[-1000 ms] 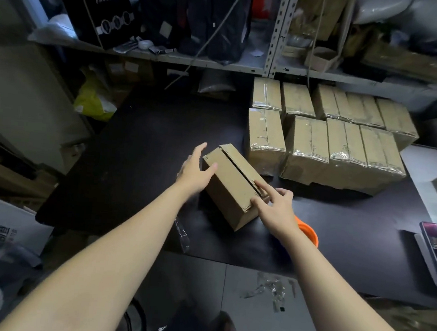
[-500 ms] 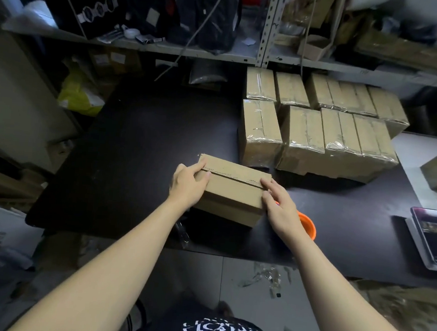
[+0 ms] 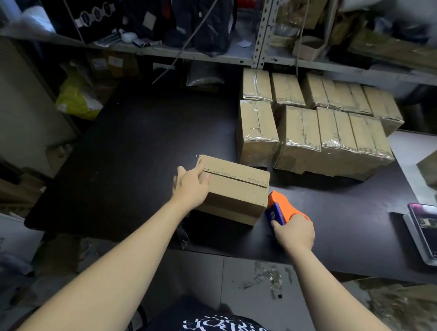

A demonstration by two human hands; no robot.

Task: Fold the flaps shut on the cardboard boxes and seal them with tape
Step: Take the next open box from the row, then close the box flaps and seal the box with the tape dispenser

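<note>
Gripping, seemingly, half-hidden tape dispenser point(image 3: 282, 204): right hand point(image 3: 295, 234).

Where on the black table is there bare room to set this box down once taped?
The widest bare patch of the table lies left of and behind the box. A smaller one lies between the tape dispenser and the phone. The back right is crowded with taped boxes.

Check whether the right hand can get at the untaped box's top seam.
Probably yes: the right hand, holding the tape dispenser, is beside the box; the left hand covers only the left end of the seam.
</note>
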